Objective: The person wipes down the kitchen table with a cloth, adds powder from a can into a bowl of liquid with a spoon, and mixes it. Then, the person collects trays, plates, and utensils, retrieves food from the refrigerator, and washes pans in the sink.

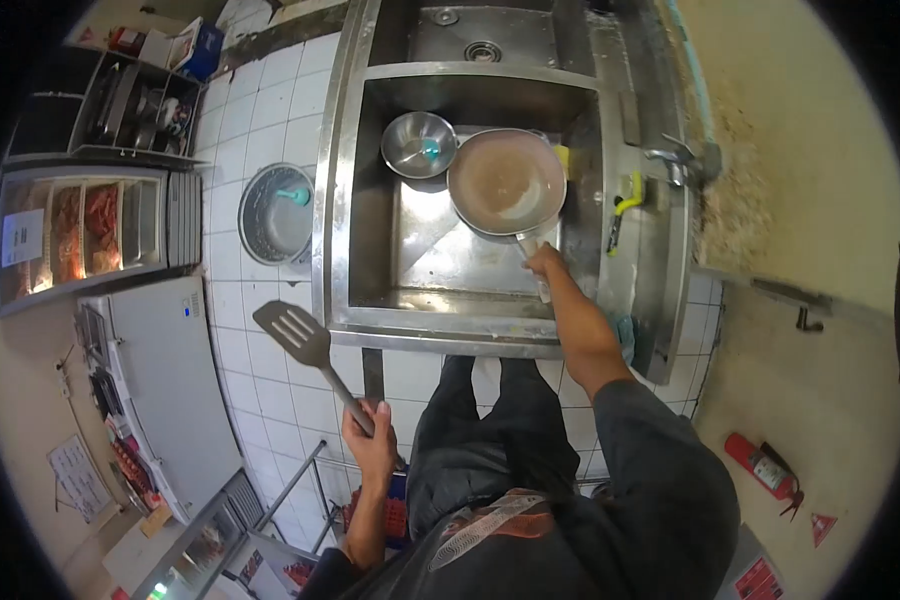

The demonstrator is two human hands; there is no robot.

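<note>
My left hand (372, 445) is closed around the handle of a dark grey slotted spatula (296, 334), held up over the floor to the left of the sink. With my right hand (545, 262) I grip the pale handle of a frying pan (507, 182), whose inside is pinkish-brown with a lighter patch. The pan is in the steel sink basin (440, 265); whether it rests on the bottom I cannot tell. Beside it, in the far left corner, is a metal bowl (419, 144) with a small turquoise item in it. A bit of something yellow shows behind the pan.
A tap (675, 160) and a yellow-and-black brush-like tool (625, 212) are on the sink's right ledge. A grey bucket (276, 215) with a turquoise object stands on the tiled floor at left. Further left are a lit display fridge (80, 230) and a white chest (160, 370). A fire extinguisher (763, 467) is at right.
</note>
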